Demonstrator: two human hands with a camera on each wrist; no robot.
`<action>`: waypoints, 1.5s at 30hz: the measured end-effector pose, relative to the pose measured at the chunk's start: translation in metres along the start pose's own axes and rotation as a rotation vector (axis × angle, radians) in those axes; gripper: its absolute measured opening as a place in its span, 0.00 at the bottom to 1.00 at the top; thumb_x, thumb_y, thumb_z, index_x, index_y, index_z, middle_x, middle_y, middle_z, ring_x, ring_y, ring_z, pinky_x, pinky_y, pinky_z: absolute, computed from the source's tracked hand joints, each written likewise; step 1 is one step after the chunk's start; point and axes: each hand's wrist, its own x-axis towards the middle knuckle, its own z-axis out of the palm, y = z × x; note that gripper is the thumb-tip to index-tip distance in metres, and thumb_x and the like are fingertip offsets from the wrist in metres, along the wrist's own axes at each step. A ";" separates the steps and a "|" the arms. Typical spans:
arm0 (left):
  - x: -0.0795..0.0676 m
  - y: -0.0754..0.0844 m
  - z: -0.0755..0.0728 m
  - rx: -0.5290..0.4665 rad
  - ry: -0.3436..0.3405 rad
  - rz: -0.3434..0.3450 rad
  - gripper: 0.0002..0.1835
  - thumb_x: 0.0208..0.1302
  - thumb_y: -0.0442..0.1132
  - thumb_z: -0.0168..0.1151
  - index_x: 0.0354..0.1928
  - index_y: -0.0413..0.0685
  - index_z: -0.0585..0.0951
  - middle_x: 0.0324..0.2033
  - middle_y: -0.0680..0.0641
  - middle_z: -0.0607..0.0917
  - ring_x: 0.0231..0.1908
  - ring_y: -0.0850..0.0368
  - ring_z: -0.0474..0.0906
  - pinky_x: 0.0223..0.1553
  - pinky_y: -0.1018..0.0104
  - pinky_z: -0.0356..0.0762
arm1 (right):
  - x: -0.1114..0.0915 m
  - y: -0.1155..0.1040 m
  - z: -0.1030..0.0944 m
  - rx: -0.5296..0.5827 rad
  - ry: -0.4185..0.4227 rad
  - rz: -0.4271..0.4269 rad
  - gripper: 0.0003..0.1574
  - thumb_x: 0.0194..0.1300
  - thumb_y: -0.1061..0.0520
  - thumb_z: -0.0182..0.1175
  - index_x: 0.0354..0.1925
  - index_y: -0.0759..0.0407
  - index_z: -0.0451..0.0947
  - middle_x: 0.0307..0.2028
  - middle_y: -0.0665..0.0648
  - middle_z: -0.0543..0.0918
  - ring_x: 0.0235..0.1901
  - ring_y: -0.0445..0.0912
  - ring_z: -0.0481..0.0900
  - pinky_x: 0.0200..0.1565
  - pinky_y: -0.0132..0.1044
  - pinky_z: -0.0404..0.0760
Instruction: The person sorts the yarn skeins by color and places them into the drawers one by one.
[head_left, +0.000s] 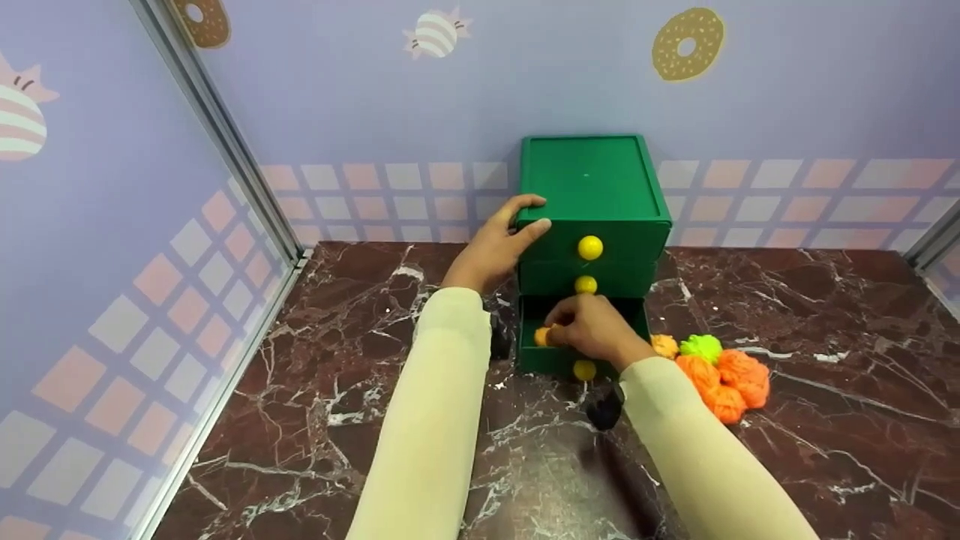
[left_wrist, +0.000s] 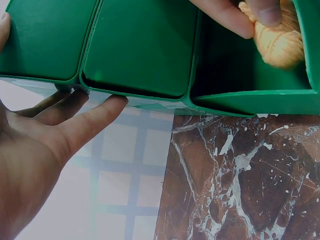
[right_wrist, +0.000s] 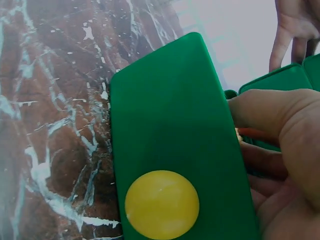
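Observation:
A green drawer cabinet (head_left: pixel 592 180) with round yellow knobs stands against the back wall, its bottom drawer (head_left: pixel 531 362) pulled out. My left hand (head_left: pixel 491 244) rests on the cabinet's upper left front corner, thumb at the front edge. The left wrist view shows its fingers (left_wrist: pixel 95 122) stretched straight along the cabinet's side. Inside the bottom drawer, my right hand (head_left: pixel 596 328) pinches a light orange yarn ball (left_wrist: pixel 280 42) between thumb and fingers. From the right wrist, the drawer front and its yellow knob (right_wrist: pixel 162 205) hide most of that ball.
To the right of the drawer, several yarn balls lie grouped on the dark marbled table (head_left: pixel 825 450): bright orange ones (head_left: pixel 742 375), a lime green one (head_left: pixel 701 347) and a light orange one (head_left: pixel 664 346). A patterned side wall (head_left: pixel 135 315) bounds the left.

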 end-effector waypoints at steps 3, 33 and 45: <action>0.001 -0.003 0.001 -0.016 0.002 -0.007 0.23 0.67 0.61 0.55 0.63 0.80 0.68 0.65 0.50 0.69 0.58 0.54 0.73 0.57 0.55 0.74 | -0.003 0.000 0.002 -0.032 0.036 -0.040 0.09 0.59 0.53 0.66 0.39 0.53 0.86 0.35 0.52 0.85 0.32 0.46 0.79 0.38 0.40 0.81; -0.020 0.028 -0.005 0.005 -0.046 -0.055 0.25 0.73 0.52 0.52 0.69 0.65 0.64 0.69 0.44 0.65 0.63 0.46 0.70 0.59 0.50 0.73 | -0.042 -0.009 -0.015 -0.037 0.265 -0.203 0.09 0.63 0.52 0.67 0.40 0.52 0.85 0.39 0.51 0.83 0.36 0.45 0.79 0.43 0.42 0.83; 0.006 -0.004 -0.001 0.062 -0.019 0.018 0.25 0.67 0.63 0.53 0.65 0.77 0.66 0.68 0.48 0.67 0.63 0.49 0.70 0.61 0.51 0.72 | -0.067 0.004 -0.036 -0.025 0.384 -0.263 0.10 0.61 0.52 0.69 0.40 0.53 0.86 0.44 0.52 0.85 0.42 0.46 0.82 0.46 0.43 0.83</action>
